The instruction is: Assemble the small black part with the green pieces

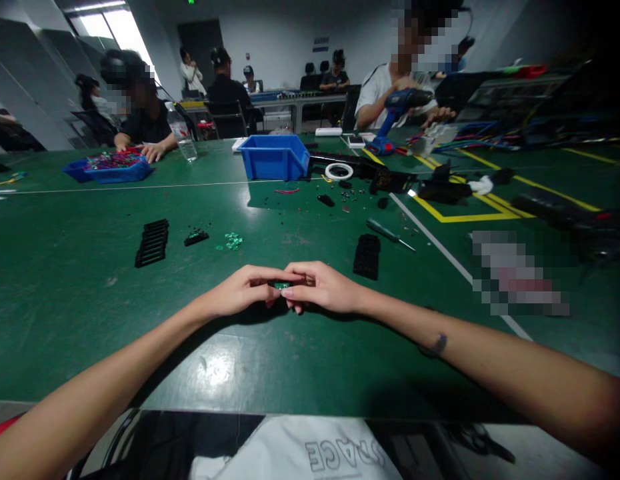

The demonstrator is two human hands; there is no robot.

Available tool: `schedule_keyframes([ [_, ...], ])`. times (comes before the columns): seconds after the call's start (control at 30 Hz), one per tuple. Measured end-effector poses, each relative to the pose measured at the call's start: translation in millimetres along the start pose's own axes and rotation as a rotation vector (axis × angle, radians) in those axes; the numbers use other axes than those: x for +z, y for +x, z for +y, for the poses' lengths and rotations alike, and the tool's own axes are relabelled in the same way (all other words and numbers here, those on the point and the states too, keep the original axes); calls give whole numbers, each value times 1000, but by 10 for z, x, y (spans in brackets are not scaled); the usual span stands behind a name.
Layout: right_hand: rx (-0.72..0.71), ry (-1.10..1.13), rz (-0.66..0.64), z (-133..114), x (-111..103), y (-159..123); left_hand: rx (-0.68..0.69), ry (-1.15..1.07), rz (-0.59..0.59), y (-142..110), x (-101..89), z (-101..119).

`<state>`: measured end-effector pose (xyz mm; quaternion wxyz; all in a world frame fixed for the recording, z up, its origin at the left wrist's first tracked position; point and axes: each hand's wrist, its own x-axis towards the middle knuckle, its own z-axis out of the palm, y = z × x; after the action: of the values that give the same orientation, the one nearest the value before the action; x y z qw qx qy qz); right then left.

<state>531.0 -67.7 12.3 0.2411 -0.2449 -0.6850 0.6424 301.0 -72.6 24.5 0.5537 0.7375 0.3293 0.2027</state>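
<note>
In the middle of the head view, my left hand (246,289) and my right hand (324,288) meet just above the table. Both sets of fingers are closed around a small green circuit board (281,285), which seems to sit in a dark part mostly hidden by the fingers. My right thumb presses at its near edge. Beyond my left hand lie a pile of small green pieces (233,241), a small black part with tiny bits (196,237) and a ribbed black rack (152,243). A black block (367,256) and a screwdriver (390,235) lie past my right hand.
The green table (210,360) carries a blue bin (275,157), a white ring (339,172), scattered screws, a water bottle (181,132) and blue trays of wires (120,167). A co-worker sits at the far left; another at the right is near a power drill (397,113).
</note>
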Motion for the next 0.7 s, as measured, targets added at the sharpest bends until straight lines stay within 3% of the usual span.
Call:
schedule_keyframes([
  [0.3, 5, -9, -19, 11, -9, -9, 10, 18, -56, 7, -38, 0],
  [0.7, -8, 77, -19, -10, 7, -8, -14, -139, -103, 14, -14, 39],
])
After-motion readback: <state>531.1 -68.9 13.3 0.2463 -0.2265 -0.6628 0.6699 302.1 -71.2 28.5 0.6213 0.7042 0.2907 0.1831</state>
